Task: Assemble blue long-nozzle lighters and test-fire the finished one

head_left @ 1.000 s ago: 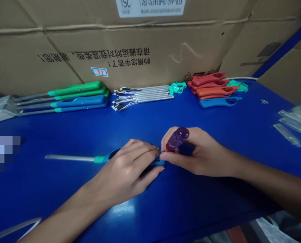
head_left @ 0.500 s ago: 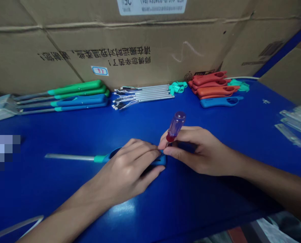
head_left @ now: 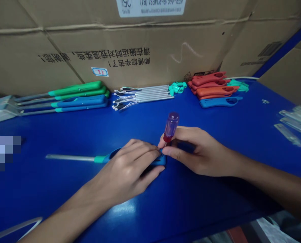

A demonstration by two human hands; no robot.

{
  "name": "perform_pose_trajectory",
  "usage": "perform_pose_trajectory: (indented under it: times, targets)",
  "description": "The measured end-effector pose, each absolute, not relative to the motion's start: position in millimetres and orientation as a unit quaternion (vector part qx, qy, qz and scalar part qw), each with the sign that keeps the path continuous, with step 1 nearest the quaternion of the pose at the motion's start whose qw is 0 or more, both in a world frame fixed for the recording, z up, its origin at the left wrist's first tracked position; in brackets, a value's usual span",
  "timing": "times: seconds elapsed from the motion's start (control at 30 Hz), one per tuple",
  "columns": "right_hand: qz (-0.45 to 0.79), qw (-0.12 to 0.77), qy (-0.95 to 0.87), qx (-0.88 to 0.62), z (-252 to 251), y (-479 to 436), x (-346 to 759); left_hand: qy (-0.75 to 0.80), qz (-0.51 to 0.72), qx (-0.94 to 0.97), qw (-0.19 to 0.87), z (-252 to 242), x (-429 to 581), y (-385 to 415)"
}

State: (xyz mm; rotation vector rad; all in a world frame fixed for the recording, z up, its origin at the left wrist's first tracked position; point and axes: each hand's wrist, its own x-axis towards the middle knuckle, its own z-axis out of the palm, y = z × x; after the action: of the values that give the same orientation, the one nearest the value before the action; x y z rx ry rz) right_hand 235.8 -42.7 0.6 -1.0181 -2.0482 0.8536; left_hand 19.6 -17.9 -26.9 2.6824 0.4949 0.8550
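A blue lighter (head_left: 157, 161) with a teal collar and a long metal tube lies flat, its tube pointing left. My left hand (head_left: 131, 167) is wrapped over its body and covers much of it. At the body's right end, my right hand (head_left: 188, 148) pinches the lower part of a screwdriver (head_left: 171, 126) between thumb and fingers. The screwdriver has a clear purple handle with a red base and stands nearly upright. Its tip is hidden by the fingers at the lighter's end.
Along the cardboard (head_left: 165, 40) at the back lie green and blue lighters (head_left: 79, 101), metal tubes with wires (head_left: 153, 93), teal pieces (head_left: 177, 87) and red, orange and blue shells (head_left: 216, 91). Clear plastic parts (head_left: 289, 130) lie at the right.
The screwdriver's handle has tipped left and stands more upright. Both hands have kept nearly the same place, and the lighter has not visibly moved.
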Motion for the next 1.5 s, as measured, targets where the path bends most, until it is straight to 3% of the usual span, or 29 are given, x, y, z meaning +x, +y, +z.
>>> perform_pose_trajectory:
  times: [1.03, 1.5]
  targets:
    - [0.296, 0.358, -0.797, -0.386, 0.8, -42.7, 235.3, 0.176, 0.291, 0.930, 0.137, -26.3, 20.1, -18.6]
    - [0.352, 0.356, -0.778, -0.380, 3.3, -42.5, 236.4, 0.177, 0.283, 0.930, 0.156, -25.0, 21.4, -17.7]
